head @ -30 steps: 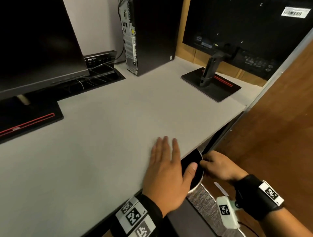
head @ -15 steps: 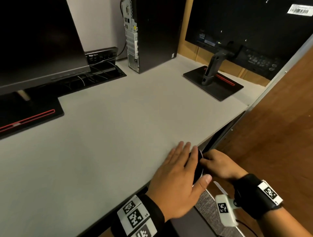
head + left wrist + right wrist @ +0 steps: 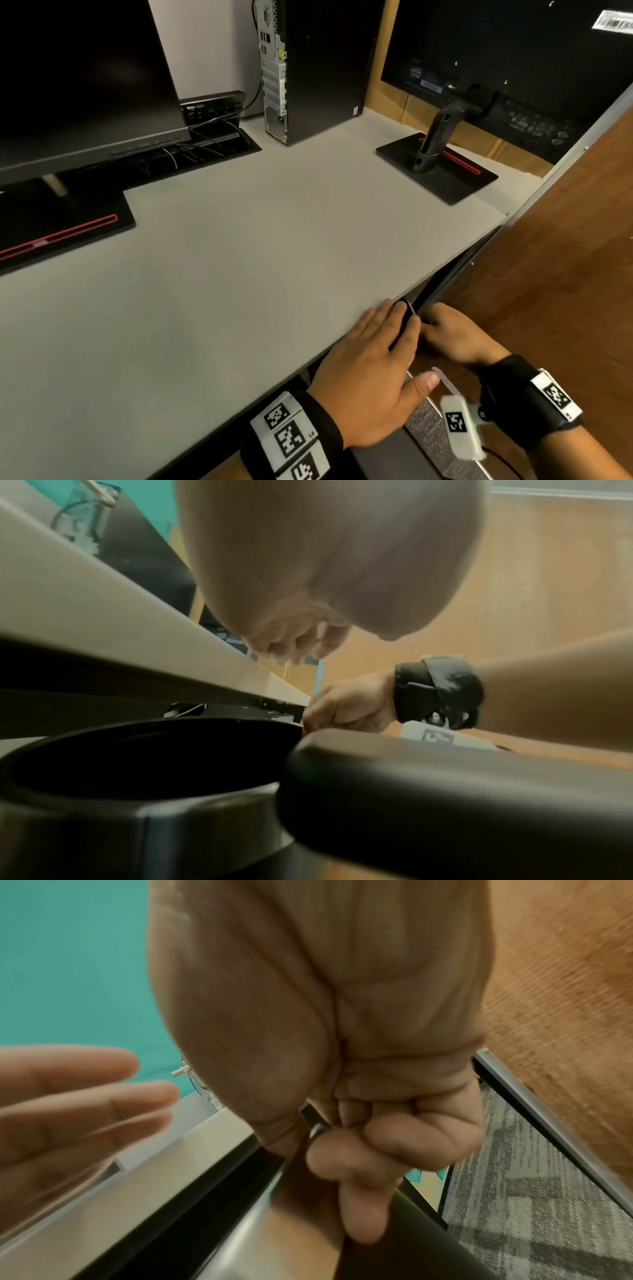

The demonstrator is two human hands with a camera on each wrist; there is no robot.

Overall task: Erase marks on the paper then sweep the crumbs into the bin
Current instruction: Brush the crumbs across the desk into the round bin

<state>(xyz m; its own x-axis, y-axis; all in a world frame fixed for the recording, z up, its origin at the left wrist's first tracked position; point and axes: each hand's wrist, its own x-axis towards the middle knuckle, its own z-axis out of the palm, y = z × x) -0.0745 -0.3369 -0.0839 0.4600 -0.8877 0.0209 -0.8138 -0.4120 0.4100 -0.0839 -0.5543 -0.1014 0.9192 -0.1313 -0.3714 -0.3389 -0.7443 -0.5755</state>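
Note:
My left hand (image 3: 373,363) lies flat at the front right edge of the grey desk (image 3: 239,274), its straight fingers reaching past the edge over the black bin (image 3: 410,308). Only a sliver of the bin's rim shows in the head view. From the left wrist, its round dark opening and rim (image 3: 68,804) sit just under the desk edge. My right hand (image 3: 452,337) is below the desk edge, its fingers (image 3: 346,1153) curled round the bin's rim. No paper is in view, and I cannot make out any crumbs.
A monitor (image 3: 85,85) on its black base (image 3: 61,233) stands at the left, a PC tower (image 3: 308,68) at the back, and a second monitor's stand (image 3: 438,168) at the back right. A wooden panel (image 3: 565,274) closes the right side. A dark rounded bar (image 3: 445,791) sits beside the bin.
My left hand has slid right across the desk to its edge and now covers most of the bin's opening. The right hand has stayed on the bin's rim.

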